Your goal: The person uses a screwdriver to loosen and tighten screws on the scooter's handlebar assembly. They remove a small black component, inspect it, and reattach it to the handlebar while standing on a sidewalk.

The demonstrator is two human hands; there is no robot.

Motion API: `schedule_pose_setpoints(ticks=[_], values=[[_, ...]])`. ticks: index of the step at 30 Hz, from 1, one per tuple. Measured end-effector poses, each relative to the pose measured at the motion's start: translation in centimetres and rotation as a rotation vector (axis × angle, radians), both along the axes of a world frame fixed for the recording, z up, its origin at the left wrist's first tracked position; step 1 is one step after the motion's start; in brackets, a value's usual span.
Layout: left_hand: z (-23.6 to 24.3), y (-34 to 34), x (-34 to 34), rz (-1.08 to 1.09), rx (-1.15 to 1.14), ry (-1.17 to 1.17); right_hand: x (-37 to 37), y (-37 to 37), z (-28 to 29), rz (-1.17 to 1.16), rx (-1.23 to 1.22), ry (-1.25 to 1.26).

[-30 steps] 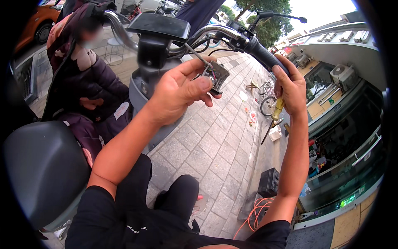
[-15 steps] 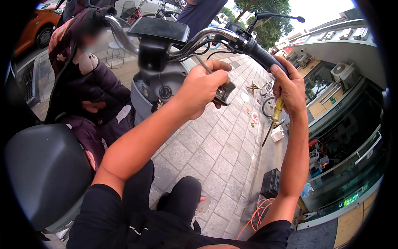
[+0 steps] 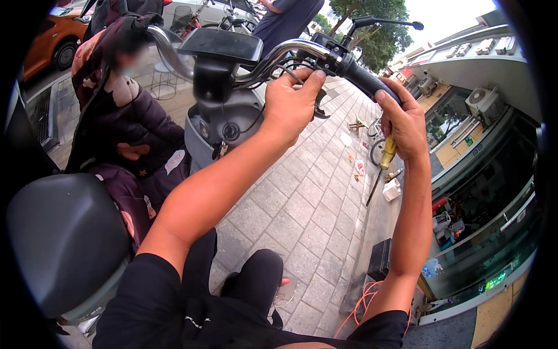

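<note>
Just below the chrome handlebar (image 3: 289, 49) of an electric scooter, my left hand (image 3: 286, 111) is closed on a curved black plastic piece (image 3: 320, 109). Its fingers partly cover that piece, close to the cables and the black switch housing (image 3: 336, 60). My right hand (image 3: 408, 123) wraps the outer end of the black rubber grip (image 3: 366, 79). The same hand keeps a screwdriver (image 3: 388, 152) with a yellow handle in its palm, the shaft pointing down. Left of the hands sits the scooter's dark display (image 3: 222, 45), above a key (image 3: 220, 150) in the grey front panel.
A person in a padded dark jacket (image 3: 136, 119) is between the black seat (image 3: 67, 238) and the handlebar. A mirror arm (image 3: 386, 21) juts from the bar. On the paving (image 3: 285, 203) lie an orange cable (image 3: 365, 298) and a black box (image 3: 380, 259). Another person (image 3: 286, 26) stands beyond.
My left hand has moved up and right with the black plastic piece, closer to the handlebar and switch housing. My right hand stays at the grip with the screwdriver.
</note>
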State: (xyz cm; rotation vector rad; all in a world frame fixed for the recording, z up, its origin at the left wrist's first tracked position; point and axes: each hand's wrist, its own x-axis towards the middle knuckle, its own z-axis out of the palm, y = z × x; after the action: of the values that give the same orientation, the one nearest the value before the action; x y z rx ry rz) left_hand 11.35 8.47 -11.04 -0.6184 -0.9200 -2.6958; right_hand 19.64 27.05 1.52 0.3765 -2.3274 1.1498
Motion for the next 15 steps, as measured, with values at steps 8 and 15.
schedule_pose_setpoints(ticks=[8,15], values=[[1.2,-1.0,0.8,-0.176,-0.033,-0.185,0.3,0.1,0.5,-0.029,0.075,0.015],[0.2,-1.1,0.0,-0.245,-0.024,-0.146,0.6,-0.2,0.4,-0.07,0.12,0.03]])
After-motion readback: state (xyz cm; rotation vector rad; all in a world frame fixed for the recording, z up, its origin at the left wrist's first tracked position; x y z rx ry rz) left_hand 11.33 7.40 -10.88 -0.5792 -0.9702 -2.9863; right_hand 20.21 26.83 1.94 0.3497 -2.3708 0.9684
